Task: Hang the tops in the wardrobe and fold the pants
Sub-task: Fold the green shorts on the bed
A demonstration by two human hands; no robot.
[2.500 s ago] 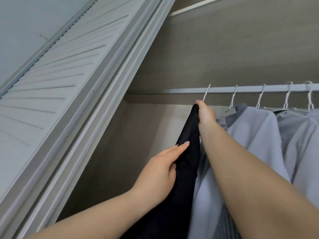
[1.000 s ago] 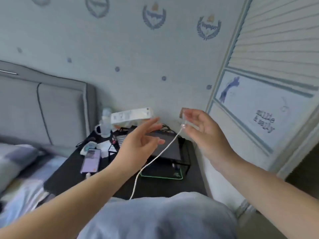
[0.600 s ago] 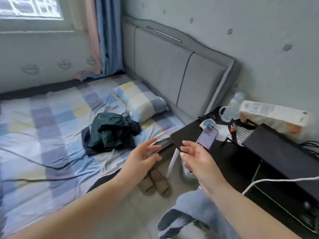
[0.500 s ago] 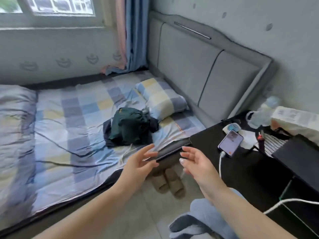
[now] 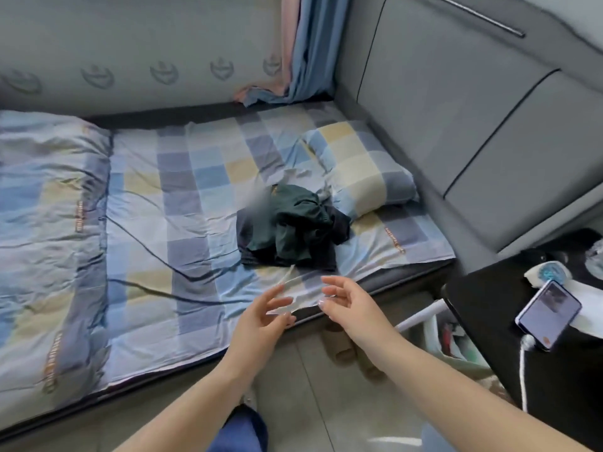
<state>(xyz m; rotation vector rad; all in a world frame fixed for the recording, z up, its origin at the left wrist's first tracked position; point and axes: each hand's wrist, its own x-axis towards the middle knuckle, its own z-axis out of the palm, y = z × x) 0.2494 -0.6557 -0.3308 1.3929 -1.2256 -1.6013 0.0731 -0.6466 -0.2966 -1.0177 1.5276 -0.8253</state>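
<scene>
The fingers [image 5: 281, 301] of the left hand [image 5: 261, 318] are spread and loosely straight, holding nothing, the palm turned inward toward the other hand. The fingers [image 5: 329, 296] of the right hand [image 5: 350, 305] are likewise relaxed and slightly bent, empty, the palm facing left; the two hands hang near each other, apart, above the near edge of the bed. Just beyond the fingertips a pale, thin hanger-like shape [image 5: 290, 293] lies on the checked sheet, too blurred to tell exactly. Farther out sits the crumpled pile of dark green and navy clothes [image 5: 290, 231], resting on the blue, yellow and grey checked bedsheet [image 5: 182, 203] and touching the matching checked pillow [image 5: 359, 168] at its right side. A folded quilt in the same checked fabric [image 5: 49, 207] lies along the left part of the bed. Behind the pillow rises the grey padded headboard [image 5: 456, 99], and in the far corner hangs a blue and pink curtain [image 5: 306, 50] against the pale patterned wall. Below the hands, on the tiled floor [image 5: 326, 402], a pair of tan slippers [image 5: 352, 350] stands beside the bed frame. At the right, a black bedside table [image 5: 489, 321] carries a smartphone with a lit screen [image 5: 548, 316], plugged into a white charging cable [image 5: 523, 370].
</scene>
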